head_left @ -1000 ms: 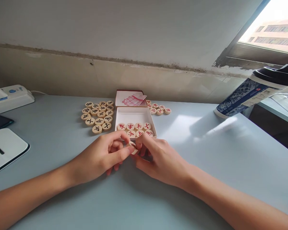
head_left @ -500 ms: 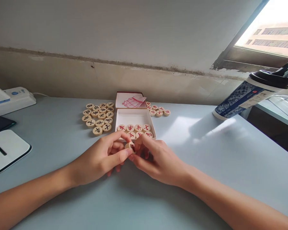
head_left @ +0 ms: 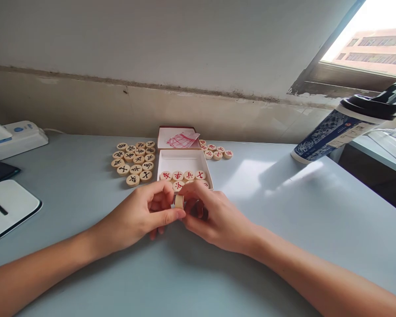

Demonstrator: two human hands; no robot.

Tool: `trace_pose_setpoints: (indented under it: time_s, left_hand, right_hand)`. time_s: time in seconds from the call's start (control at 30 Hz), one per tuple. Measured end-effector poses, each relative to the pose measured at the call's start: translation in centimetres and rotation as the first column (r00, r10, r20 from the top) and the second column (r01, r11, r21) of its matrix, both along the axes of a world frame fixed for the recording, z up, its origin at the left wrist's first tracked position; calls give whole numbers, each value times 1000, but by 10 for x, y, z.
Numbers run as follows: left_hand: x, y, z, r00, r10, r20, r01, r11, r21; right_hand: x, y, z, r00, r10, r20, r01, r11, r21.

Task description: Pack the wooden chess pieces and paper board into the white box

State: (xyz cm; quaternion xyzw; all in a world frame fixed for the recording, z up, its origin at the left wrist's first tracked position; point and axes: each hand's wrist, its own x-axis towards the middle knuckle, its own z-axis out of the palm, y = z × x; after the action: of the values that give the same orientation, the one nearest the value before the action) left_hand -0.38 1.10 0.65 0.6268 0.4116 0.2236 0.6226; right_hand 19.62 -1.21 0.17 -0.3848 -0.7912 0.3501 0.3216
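Note:
Both of my hands meet in front of a white box. A round wooden Chinese chess piece point(head_left: 179, 202) stands on edge between the fingertips, its pale rim facing me. My left hand point(head_left: 148, 209) is closed, thumb tip under the piece and index finger at its left. From the right, my right hand point(head_left: 214, 213) pinches it between thumb and index finger. Inside the box point(head_left: 185, 157) lie red-marked pieces point(head_left: 177, 175) in rows, the front row partly covered by my fingers. Black-marked pieces point(head_left: 135, 169) are grouped left of the box.
More red-marked pieces point(head_left: 218, 155) lie right of the box. Behind it, the open lid point(head_left: 161, 137) holds a folded red-lined sheet point(head_left: 184, 140). A blue-and-white cup point(head_left: 333, 130) stands at the right; a white device point(head_left: 11, 209), a phone point(head_left: 0, 171) and a power strip point(head_left: 26, 138) are at the left.
The piece has been turned between my fingers: its marked face showed before, and now its plain rim faces me. My hands have otherwise barely moved.

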Motion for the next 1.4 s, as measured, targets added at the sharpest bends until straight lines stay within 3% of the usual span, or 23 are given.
trace_pose_setpoints:
  time_s: [0.33, 0.57, 0.83, 0.93, 1.03, 1.17, 1.4]
  left_hand:
    - [-3, -4, 5, 989, -72, -132, 83, 994, 75]
    - [-1, -3, 6, 989, -76, -130, 88, 992, 89]
    - [-2, -2, 6, 996, -42, -82, 45, 998, 34]
    - [-3, 0, 5, 994, -64, -93, 66, 998, 24]
    - [-4, 2, 3, 993, -53, -101, 57, 998, 39]
    - [-4, 2, 1, 996, -30, -79, 35, 997, 69]
    - [-1, 2, 3, 996, 25, -90, -17, 996, 87]
  right_hand:
    - [-1, -1, 0, 997, -52, 55, 48, 996, 72]
    - [-2, -2, -2, 989, -139, 58, 120, 959, 256]
    - [-1, -3, 1, 973, -211, 98, 179, 948, 263]
    - [-1, -3, -1, 967, -218, 135, 164, 931, 327]
    - [0, -4, 0, 968, -219, 125, 135, 869, 476]
    - [2, -3, 4, 969, -141, 202, -11, 795, 606]
    - [4, 1, 8, 946, -81, 315, -128, 797, 590]
